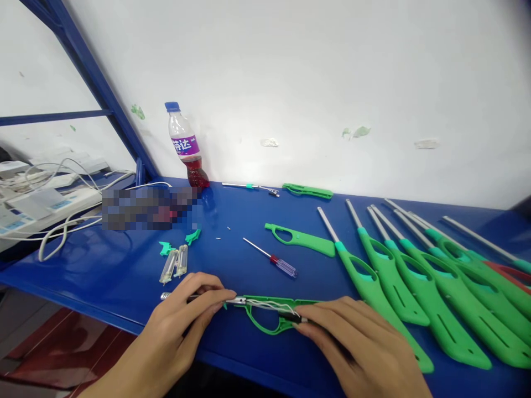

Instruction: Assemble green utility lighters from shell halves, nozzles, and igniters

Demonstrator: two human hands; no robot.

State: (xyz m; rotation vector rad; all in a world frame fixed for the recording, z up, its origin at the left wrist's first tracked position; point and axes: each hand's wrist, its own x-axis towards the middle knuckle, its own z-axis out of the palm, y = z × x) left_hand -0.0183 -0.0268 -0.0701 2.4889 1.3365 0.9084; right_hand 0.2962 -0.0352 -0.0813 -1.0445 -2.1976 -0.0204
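My left hand [194, 318] pinches the metal lighter tube [239, 300] near its inner end, fingers closed. White wires [269, 304] run from that tube to a small black igniter [291, 317], which the closed fingers of my right hand [352, 337] grip. Under both lies an open green lighter shell half [269, 330] with a trigger loop, partly covered by my right hand. Beyond my hands rests a screwdriver [282, 265] with a clear and red handle. Left of it are two clear fuel tanks [175, 264] and teal triggers [192, 237].
Several assembled green lighters [369, 287] lie along the right. Farther back are another shell half [305, 240], a green shell [307, 191] and a wired tube [249, 186]. A drink bottle [186, 146] stands by the wall; white cables [62, 232] and power strips sit left.
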